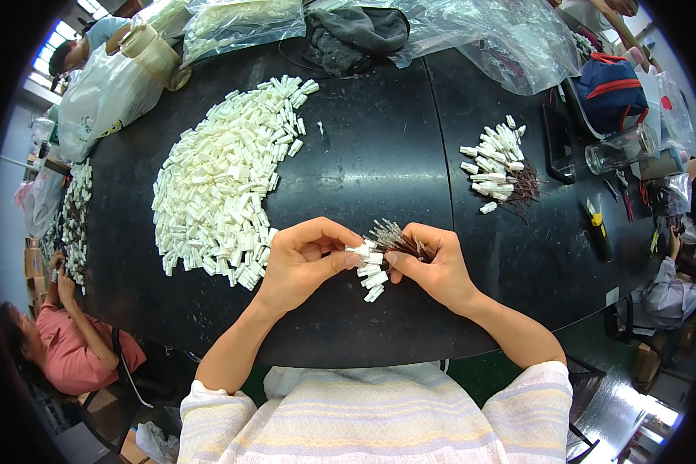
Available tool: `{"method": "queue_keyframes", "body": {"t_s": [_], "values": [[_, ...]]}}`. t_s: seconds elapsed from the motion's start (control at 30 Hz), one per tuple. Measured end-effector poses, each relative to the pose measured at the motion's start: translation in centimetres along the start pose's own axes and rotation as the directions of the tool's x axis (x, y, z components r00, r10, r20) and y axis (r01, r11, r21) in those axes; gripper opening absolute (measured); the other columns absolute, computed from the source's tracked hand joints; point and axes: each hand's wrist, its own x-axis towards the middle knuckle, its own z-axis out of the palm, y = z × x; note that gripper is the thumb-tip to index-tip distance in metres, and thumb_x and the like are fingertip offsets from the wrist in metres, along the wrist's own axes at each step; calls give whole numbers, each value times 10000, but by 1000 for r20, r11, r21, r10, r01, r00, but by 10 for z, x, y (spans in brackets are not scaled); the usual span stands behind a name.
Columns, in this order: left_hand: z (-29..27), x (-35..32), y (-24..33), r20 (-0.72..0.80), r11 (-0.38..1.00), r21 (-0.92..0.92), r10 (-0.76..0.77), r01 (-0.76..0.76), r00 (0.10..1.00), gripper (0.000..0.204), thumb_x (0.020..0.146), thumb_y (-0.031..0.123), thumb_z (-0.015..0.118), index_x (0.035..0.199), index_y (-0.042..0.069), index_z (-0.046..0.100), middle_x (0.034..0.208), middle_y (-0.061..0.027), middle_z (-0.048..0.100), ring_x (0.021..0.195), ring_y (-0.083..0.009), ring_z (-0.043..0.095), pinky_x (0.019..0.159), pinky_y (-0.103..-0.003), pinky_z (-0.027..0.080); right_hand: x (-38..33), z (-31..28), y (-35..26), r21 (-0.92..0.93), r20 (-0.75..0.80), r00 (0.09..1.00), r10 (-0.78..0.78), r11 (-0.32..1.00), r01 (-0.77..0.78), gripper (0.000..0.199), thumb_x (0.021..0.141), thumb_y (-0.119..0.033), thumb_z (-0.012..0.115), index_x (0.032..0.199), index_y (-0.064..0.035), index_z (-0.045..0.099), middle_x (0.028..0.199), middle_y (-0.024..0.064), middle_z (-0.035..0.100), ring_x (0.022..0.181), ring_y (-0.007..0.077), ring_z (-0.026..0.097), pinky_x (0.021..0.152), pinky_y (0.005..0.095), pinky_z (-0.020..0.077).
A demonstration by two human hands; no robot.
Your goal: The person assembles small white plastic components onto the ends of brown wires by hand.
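Note:
My left hand (pixel 311 255) pinches a small white plastic connector housing (pixel 359 251) between thumb and fingertips. Close beside it, my right hand (pixel 433 267) grips a bundle of thin dark brown wires (pixel 407 244) whose silvery ends (pixel 388 230) fan out up and to the left. Several white housings (pixel 374 280) hang below, between the two hands, seemingly on wires of that bundle. A large heap of loose white housings (pixel 216 182) spreads over the black table to the left. At the right lies a smaller pile of housings with brown wires attached (pixel 496 161).
The black table (pixel 363 332) has a seam right of its middle. Clear plastic bags (pixel 495 46) and a dark cloth (pixel 356 35) line the far edge. Rightward are a glass jar (pixel 622 151), a blue pouch (pixel 609 91) and a yellow-black cutter (pixel 598 224). Other people sit around, one in pink (pixel 69 348).

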Motion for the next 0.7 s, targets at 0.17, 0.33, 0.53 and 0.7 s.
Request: {"method": "queue_keyframes", "body": {"t_s": [0.17, 0.33, 0.53, 0.7], "values": [[-3, 0, -4, 26, 917, 362, 169, -167, 985, 146, 742, -43, 645, 886, -26, 623, 810, -52, 627, 692, -79, 554, 624, -208, 452, 0, 4, 0, 95, -47, 999, -27, 995, 31, 62, 800, -57, 580, 758, -11, 584, 617, 8, 585, 550, 26, 487, 497, 197, 346], [1, 1, -6, 39, 823, 512, 264, -246, 964, 146, 707, -27, 669, 846, 11, 649, 748, -36, 621, 571, -71, 480, 517, -202, 389, -1, 2, -2, 70, -30, 999, -25, 997, 27, 56, 797, -42, 588, 751, -8, 586, 620, 11, 583, 552, 27, 492, 502, 193, 353], [-1, -2, -3, 10, 859, 492, 157, -141, 988, 118, 717, -29, 673, 830, -1, 653, 767, -29, 626, 570, -38, 447, 509, -180, 335, 0, 4, 0, -10, -19, 995, -94, 996, 94, 37, 784, -37, 605, 774, -1, 608, 606, -5, 562, 543, 22, 476, 484, 196, 346], [1, -1, -4, 27, 855, 478, 213, -200, 977, 112, 723, -23, 674, 832, -5, 649, 775, -32, 630, 567, -28, 435, 497, -178, 317, 2, 2, 5, -107, -4, 987, -160, 982, 159, 48, 781, -47, 630, 798, -2, 622, 589, 0, 571, 526, 30, 487, 480, 192, 346]]}}
